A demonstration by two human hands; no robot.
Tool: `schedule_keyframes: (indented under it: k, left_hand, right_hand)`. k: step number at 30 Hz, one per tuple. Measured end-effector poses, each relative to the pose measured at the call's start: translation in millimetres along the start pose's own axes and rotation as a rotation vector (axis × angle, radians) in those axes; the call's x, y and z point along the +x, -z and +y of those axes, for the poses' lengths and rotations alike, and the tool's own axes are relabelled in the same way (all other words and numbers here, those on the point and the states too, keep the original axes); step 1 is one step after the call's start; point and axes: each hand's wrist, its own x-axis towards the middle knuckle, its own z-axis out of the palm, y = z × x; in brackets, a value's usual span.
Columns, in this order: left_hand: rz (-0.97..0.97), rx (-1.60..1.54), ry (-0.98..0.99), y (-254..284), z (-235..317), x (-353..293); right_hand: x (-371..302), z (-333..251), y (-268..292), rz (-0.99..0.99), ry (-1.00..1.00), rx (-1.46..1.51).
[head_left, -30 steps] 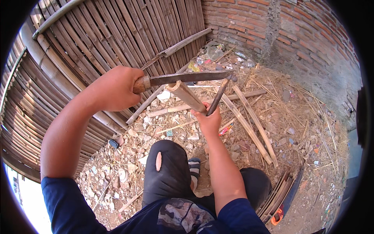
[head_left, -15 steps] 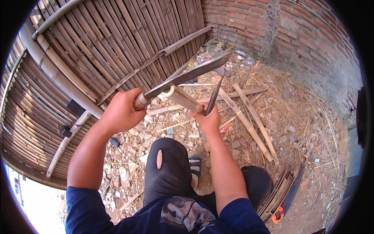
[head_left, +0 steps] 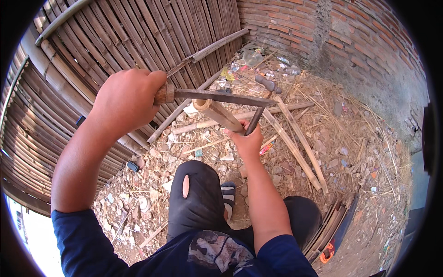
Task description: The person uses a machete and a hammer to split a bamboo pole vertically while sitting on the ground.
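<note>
My left hand (head_left: 127, 99) is closed around the wooden handle of a machete (head_left: 221, 96), raised at the left. Its dark blade points right, nearly level, passing over the top end of a bamboo piece (head_left: 219, 115). Whether the edge touches the bamboo I cannot tell. My right hand (head_left: 248, 141) grips the bamboo's lower end together with the dark handle of a hammer (head_left: 267, 84). The hammer's head is up, beyond the machete's tip, and the blade crosses in front of part of its handle.
Long bamboo strips (head_left: 293, 145) and a pole (head_left: 198, 126) lie on rubble and straw. Split slats (head_left: 323, 231) and a saw with an orange handle (head_left: 327, 251) are by my right knee. A bamboo-slat wall (head_left: 152, 41) stands left, a brick wall (head_left: 350, 46) at the back right.
My left hand has risen and shifted left. The machete blade has swung from an upward slant to nearly level, its tip lower. My right hand, bamboo and hammer have barely moved.
</note>
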Motion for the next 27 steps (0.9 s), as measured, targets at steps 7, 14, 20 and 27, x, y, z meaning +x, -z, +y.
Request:
schedule_keyframes:
  k: [7, 14, 20, 27]
  left_hand:
    - [-0.229, -0.433, -0.14, 7.9, -19.1, -22.1]
    - [-0.258, -0.095, -0.255, 48.7, -17.8, 8.7]
    - [-0.198, -0.014, -0.235, 37.5, -23.0, -5.0]
    - [-0.163, -0.185, -0.204, -5.8, -52.8, -67.6]
  right_hand:
    - [-11.8, -0.7, 1.6, -0.039, -0.034, 0.138]
    - [-16.7, -12.3, 0.5, -0.031, 0.016, -0.038]
    - [-6.6, 2.3, 19.0, -0.134, -0.011, -0.022]
    - [-15.3, 34.3, 18.4, -0.353, -0.171, -0.044]
